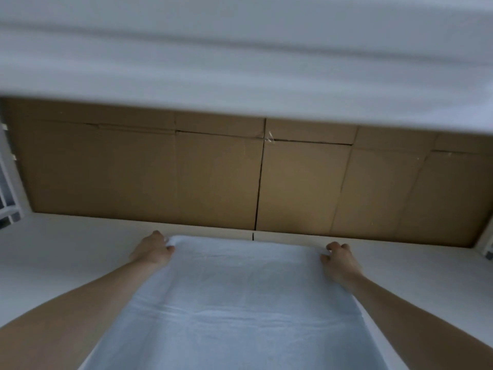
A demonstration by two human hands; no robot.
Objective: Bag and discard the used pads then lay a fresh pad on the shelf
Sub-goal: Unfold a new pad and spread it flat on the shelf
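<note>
Both my arms reach straight forward into the shelf, forearms bare, converging slightly toward the back. My left hand [153, 249] sits at about 11 o'clock from the middle of the fresh pad [240, 303], knuckles up, fingers curled so the grip pinches the pad's far left corner. My right hand [340, 261] is at about 1 o'clock, fingers curled too, its grip holding the far right corner. The pad, pale blue-white and creased across, lies flat on the white shelf [53, 249] between my arms, its far edge just short of the back. Behind it, at 12 o'clock, stands a brown cardboard backing [213, 177] made of several panels. A blurred white shelf above [240, 49] fills the top of the view.
</note>
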